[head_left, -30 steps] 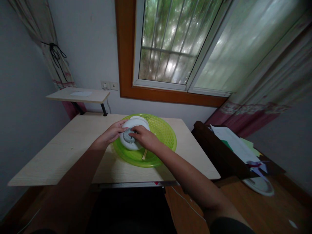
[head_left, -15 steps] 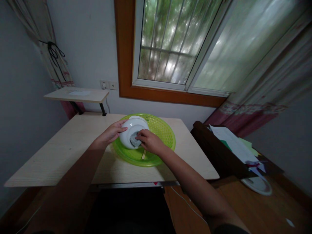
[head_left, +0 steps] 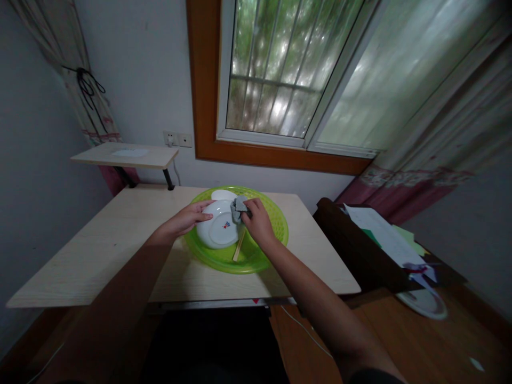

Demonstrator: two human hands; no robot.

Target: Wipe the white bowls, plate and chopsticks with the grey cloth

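While the left hand [head_left: 187,218] keeps its grip on the left side of a white bowl [head_left: 216,226], thumb over the outside, the right hand [head_left: 260,220] has shifted up and away from the bowl's base. Half a second ago it pressed a grey cloth [head_left: 239,206] over that base; now the cloth, bunched and pinched between thumb and fingers, is at the bowl's upper right side. The foot ring is uncovered, and a small red-and-blue mark [head_left: 226,225] shows inside it. The bowl is tilted, underside toward the camera, above the left half of a green basket [head_left: 276,229]; whether it touches the basket I cannot tell. More of the pale chopsticks [head_left: 238,248] has come into sight, lying toward the basket's near rim, just right of the bowl. Another white dish [head_left: 223,195] peeks out behind, partly hidden. The basket has stayed put, its far rim by the table's [head_left: 320,250] far edge.
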